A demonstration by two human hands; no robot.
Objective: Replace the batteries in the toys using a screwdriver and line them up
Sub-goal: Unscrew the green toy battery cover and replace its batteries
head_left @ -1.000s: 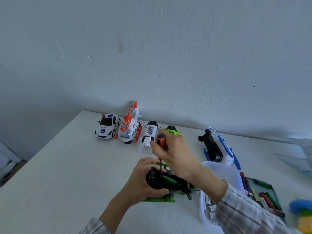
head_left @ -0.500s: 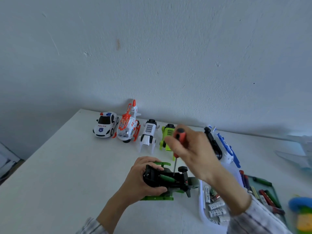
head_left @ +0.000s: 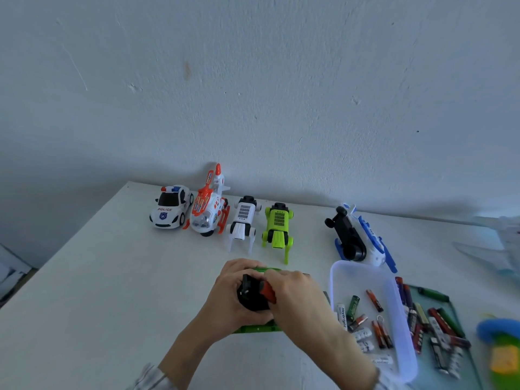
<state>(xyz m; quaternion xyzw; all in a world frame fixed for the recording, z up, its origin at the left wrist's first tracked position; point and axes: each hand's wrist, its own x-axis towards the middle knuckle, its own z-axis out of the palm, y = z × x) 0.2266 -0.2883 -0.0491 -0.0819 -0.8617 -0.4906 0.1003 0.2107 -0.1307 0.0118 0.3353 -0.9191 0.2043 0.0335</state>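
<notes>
1. The left hand (head_left: 233, 299) grips the black and green toy (head_left: 253, 301) on the table (head_left: 98, 291).
2. The right hand (head_left: 295, 296) lies over the toy and holds the red screwdriver (head_left: 267, 292).
3. Just right, a clear box (head_left: 394, 282) holds batteries (head_left: 365, 322).
4. Far behind, four toys stand in a row near the wall, among them a police car (head_left: 170, 206).

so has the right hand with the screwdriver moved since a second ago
Yes. The right hand has come down from above the green toy and now lies low against it, the screwdriver tipped sideways.
</notes>
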